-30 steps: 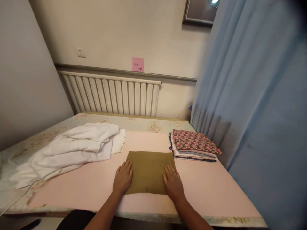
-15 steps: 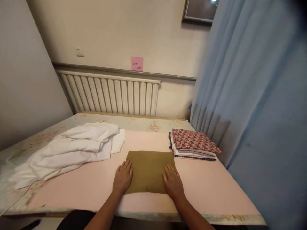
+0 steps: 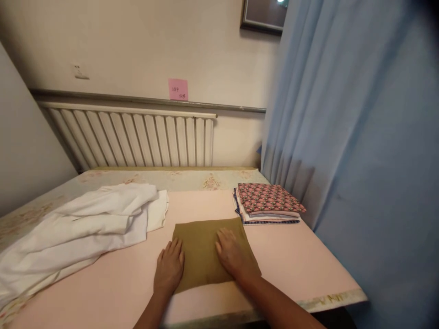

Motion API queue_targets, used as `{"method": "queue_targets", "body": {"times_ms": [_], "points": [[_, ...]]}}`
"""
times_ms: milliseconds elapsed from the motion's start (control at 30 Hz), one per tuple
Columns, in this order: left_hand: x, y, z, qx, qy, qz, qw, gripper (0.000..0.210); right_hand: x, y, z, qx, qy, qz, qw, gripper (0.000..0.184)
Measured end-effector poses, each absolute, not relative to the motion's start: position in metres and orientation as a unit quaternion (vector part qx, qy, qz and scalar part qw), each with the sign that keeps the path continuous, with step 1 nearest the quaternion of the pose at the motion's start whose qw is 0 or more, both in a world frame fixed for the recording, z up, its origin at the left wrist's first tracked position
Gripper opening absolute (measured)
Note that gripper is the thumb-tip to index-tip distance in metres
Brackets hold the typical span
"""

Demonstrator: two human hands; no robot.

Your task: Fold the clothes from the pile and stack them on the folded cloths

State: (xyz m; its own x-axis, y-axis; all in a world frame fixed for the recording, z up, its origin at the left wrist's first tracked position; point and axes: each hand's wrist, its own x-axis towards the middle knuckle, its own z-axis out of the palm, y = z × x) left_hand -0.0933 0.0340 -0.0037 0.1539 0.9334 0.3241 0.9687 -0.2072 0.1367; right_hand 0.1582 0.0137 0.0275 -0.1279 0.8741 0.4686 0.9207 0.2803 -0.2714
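An olive-green folded cloth (image 3: 200, 256) lies flat on a pale pink sheet (image 3: 291, 256) in front of me. My left hand (image 3: 169, 265) rests open on the cloth's left edge, fingers pointing away from me. On its right half lies my right hand (image 3: 231, 253), open, palm down and slightly blurred. Beyond the cloth to the right sits a stack of folded fabrics, with a red patterned cloth (image 3: 269, 198) on top. A crumpled white cloth (image 3: 99, 224) is heaped at the left.
Under the pink sheet is a floral table cover (image 3: 212, 180). A white radiator (image 3: 147, 139) stands along the back wall, below a pink note (image 3: 178, 89). The blue curtain (image 3: 322, 119) hangs close to the table's right side. A framed picture (image 3: 262, 16) is on the wall.
My right hand has slid inward from the green cloth's right edge onto its surface. My left hand stays at the left edge. The camera view has shifted to the right.
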Motion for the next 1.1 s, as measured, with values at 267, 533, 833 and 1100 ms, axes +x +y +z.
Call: {"method": "queue_targets", "body": {"times_ms": [267, 533, 833, 1100], "points": [[-0.093, 0.034, -0.002, -0.761, -0.622, -0.171, 0.062, 0.049, 0.125, 0.062, 0.015, -0.526, -0.815, 0.0, 0.241, 0.049], [-0.092, 0.033, 0.001, -0.761, -0.625, -0.163, 0.057, 0.049, 0.143, 0.069, 0.012, -0.568, -0.789, -0.003, 0.235, 0.052], [-0.091, 0.034, 0.0, -0.757, -0.631, -0.162, 0.049, 0.05, 0.154, 0.06, 0.013, -0.546, -0.788, 0.025, 0.283, 0.041], [-0.091, 0.033, -0.001, -0.759, -0.626, -0.173, 0.05, 0.05, 0.155, 0.057, 0.014, -0.521, -0.774, 0.051, 0.356, 0.024]]}}
